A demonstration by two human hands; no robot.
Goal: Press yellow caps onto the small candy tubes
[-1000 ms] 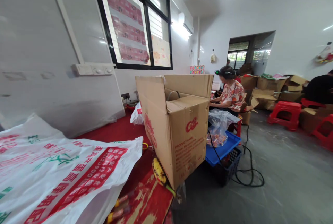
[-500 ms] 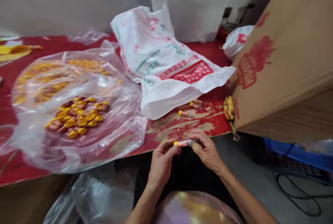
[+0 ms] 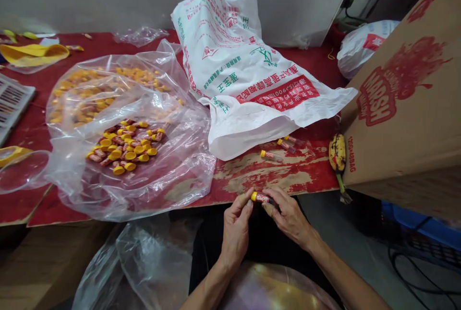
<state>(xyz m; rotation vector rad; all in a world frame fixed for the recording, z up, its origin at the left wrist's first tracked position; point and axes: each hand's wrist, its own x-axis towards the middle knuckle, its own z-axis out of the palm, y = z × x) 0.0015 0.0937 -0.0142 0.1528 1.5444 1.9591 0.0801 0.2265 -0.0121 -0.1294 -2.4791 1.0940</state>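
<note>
Between my two hands, just off the table's front edge, is a small clear tube (image 3: pixel 260 197) with a yellow cap and a red-and-white label. My left hand (image 3: pixel 238 219) pinches its capped end between thumb and finger. The other end is in the fingers of my right hand (image 3: pixel 286 214), which hide its tip. Three similar tubes (image 3: pixel 270 155) lie on the table past my hands, beside a white printed sack (image 3: pixel 248 75). To the left, a clear plastic bag (image 3: pixel 180 156) has many yellow-capped tubes (image 3: pixel 126 144) on and in it.
A large cardboard box (image 3: pixel 403 108) stands at the right, with a spotted banana (image 3: pixel 337 154) against it. Behind is a white bag (image 3: pixel 365 43). A grey tray (image 3: pixel 14 103) and yellow items (image 3: pixel 36 54) lie far left on the red table (image 3: pixel 317 171). A blue crate (image 3: pixel 425 226) sits below right.
The camera view has shifted, so the table things appear farther right. My hands still hold the tube, and its clear end is now more covered by my right fingers.
</note>
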